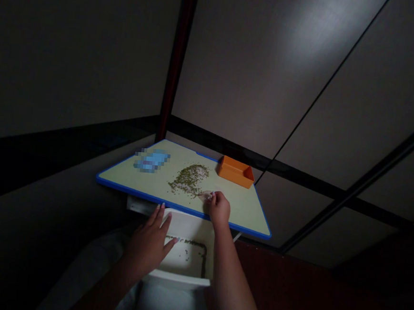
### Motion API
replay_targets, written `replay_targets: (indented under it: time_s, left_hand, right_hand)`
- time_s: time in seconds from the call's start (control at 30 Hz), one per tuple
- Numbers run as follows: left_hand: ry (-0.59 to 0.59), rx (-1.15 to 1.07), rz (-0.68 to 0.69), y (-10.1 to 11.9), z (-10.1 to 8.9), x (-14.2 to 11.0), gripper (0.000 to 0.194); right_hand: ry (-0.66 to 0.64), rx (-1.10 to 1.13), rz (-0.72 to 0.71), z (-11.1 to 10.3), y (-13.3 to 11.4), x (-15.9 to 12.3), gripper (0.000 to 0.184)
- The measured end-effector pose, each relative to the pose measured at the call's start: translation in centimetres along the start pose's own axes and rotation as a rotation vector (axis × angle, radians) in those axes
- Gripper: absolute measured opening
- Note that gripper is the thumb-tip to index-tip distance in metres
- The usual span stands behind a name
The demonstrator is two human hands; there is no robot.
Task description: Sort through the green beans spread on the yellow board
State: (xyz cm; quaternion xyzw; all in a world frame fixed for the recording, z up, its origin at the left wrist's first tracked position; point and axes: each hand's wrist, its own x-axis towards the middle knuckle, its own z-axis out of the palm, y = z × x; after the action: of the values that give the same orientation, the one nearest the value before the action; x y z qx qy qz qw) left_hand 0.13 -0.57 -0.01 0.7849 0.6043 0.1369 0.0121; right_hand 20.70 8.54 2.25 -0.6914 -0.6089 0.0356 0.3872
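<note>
On the board lies a loose heap of small green beans (192, 176), looking like mung beans, mixed with paler bits. My right hand (220, 208) is closed in a pinch on a small see-through plastic piece (205, 196), low over the board at the heap's near right side; its exact kind is unclear. My left hand (150, 243) has its fingers spread at the left rim of a white plastic bin (184, 281), thumb over the inside and fingertips near the board's front edge. Scattered green grains line the bin's bottom edges.
The pale board (240, 208) has a blue rim and stands in a dark corner against panelled walls. At its back right sits an orange open box (236, 172). A blurred light-blue item (152, 160) lies at the left. The bin is right below the board's front edge.
</note>
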Motion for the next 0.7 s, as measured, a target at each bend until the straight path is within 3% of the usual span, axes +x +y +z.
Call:
replay_targets:
  time_s: [0.27,0.5,0.7]
  left_hand:
    - [-0.007,-0.014,-0.003,-0.1,0.0,0.2,0.062]
    - [0.009,-0.032,-0.003,-0.1,-0.1,0.1,0.062]
    - [0.035,-0.038,0.01,-0.3,0.5,0.1,0.063]
  right_hand:
    - [0.099,-0.059,0.099,-0.4,0.8,0.3,0.029]
    - [-0.004,0.067,-0.029,0.3,0.7,0.3,0.029]
    - [0.018,-0.032,0.017,0.0,0.3,0.3,0.028]
